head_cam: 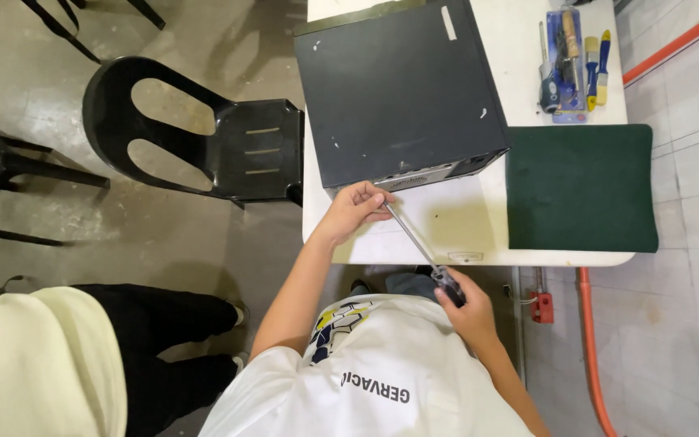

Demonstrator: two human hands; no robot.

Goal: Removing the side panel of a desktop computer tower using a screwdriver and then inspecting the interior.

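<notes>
Right hand (pixel 469 307) is gripping the screwdriver (pixel 422 249) handle, left hand (pixel 355 207) pinching its shaft at the black computer case (pixel 398 89) on the tabletop (pixel 446 222); unscrewing apparently starting, needing tip seated squarely

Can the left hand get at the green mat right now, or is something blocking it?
Probably not directly: the left hand steadies the screwdriver shaft at the computer case; the green mat lies beyond that shaft.
</notes>
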